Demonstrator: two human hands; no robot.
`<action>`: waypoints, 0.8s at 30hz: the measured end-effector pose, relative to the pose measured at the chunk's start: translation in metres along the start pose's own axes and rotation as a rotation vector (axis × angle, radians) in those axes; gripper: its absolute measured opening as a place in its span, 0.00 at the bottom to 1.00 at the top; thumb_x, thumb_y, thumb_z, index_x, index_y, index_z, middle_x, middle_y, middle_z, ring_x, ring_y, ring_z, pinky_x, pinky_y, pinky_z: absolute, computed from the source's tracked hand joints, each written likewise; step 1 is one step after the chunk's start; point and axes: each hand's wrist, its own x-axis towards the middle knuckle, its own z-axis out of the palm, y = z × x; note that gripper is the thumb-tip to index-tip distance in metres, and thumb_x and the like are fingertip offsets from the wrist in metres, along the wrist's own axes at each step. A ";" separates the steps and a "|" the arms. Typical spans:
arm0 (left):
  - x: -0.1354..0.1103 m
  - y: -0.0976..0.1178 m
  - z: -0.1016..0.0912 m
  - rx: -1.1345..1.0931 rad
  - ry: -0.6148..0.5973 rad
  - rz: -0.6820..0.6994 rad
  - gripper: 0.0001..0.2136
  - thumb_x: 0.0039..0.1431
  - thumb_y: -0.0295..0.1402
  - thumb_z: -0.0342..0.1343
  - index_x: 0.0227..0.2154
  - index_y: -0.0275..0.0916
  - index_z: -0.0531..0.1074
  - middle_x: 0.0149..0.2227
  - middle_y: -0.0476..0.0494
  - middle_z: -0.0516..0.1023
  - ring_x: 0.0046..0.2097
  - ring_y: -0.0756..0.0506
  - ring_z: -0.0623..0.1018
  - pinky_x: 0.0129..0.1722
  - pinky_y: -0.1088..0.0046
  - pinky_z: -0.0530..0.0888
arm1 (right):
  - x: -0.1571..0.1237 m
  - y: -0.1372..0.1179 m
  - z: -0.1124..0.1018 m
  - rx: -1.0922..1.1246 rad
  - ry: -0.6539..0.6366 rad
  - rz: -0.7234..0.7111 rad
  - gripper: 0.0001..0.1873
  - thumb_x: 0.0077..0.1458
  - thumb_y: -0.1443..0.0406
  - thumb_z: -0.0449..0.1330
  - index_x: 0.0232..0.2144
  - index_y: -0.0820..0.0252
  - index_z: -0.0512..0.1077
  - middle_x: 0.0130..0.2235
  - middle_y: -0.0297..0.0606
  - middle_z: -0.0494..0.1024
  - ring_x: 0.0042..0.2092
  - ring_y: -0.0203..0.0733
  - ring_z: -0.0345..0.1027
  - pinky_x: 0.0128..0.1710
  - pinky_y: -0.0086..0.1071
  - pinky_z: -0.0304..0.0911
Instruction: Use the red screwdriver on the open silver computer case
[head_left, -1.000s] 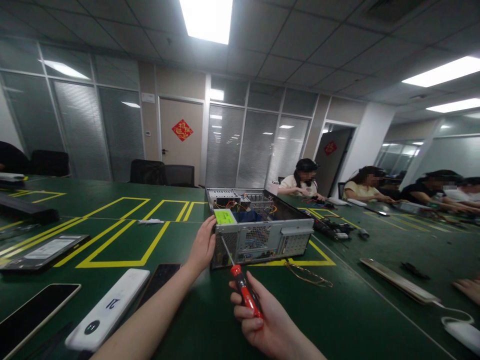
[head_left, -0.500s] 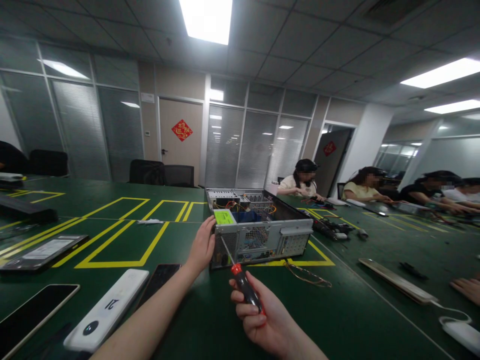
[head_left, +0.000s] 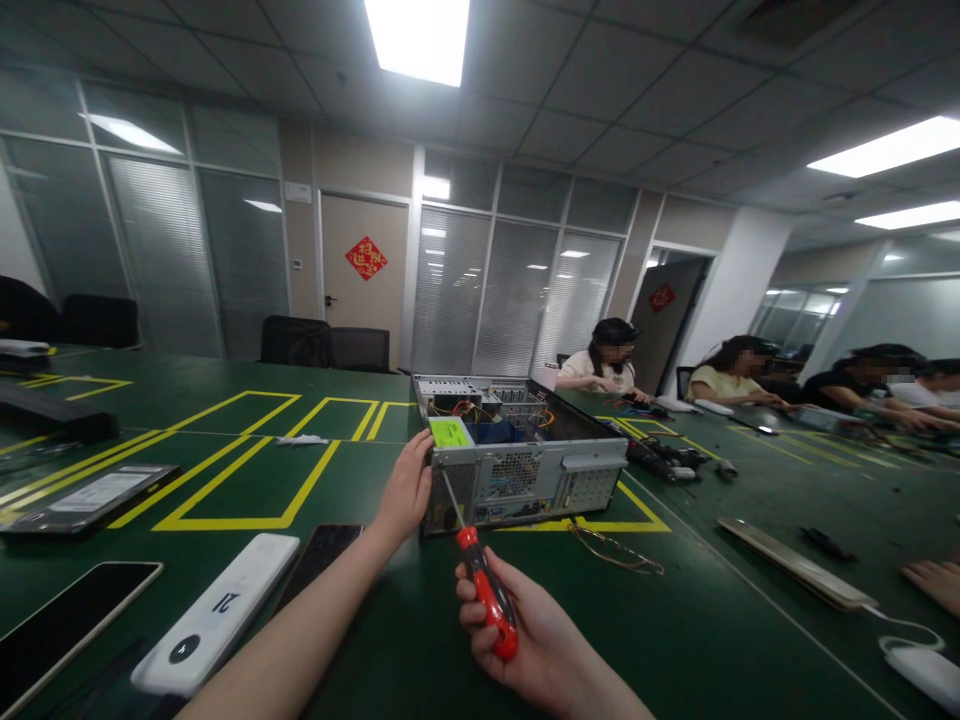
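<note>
An opened computer case (head_left: 559, 465) lies on the green table, its rear panel facing me. A power supply (head_left: 450, 436) with a bright green label sits in its near left corner. My left hand (head_left: 405, 488) grips that corner, fingers together along the side edge and partly hidden. In my right hand (head_left: 510, 610) is a red and black screwdriver (head_left: 487, 590), fingers wrapped round its handle. The shaft points up and away, with its tip at the perforated left part of the rear panel. Whether the tip sits in a screw is too small to tell.
To the left lie a hard drive (head_left: 94, 497), a white device marked 21 (head_left: 217, 612) and phones (head_left: 79, 625). Thin cables (head_left: 615, 550) lie before the case. On the right are a white strip-shaped device (head_left: 795, 563) and another person's hand (head_left: 937, 583). Several people sit farther back.
The screwdriver's handle has turned in my right hand, showing more red now. Its tip stays at the rear panel. My left hand keeps its place on the case.
</note>
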 end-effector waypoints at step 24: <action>0.000 0.000 0.000 -0.007 0.008 0.011 0.20 0.64 0.31 0.38 0.58 0.40 0.52 0.61 0.38 0.57 0.62 0.43 0.58 0.61 0.57 0.58 | 0.000 -0.004 -0.001 0.014 -0.054 0.015 0.15 0.60 0.58 0.49 0.36 0.66 0.66 0.25 0.32 0.66 0.22 0.26 0.58 0.18 0.16 0.54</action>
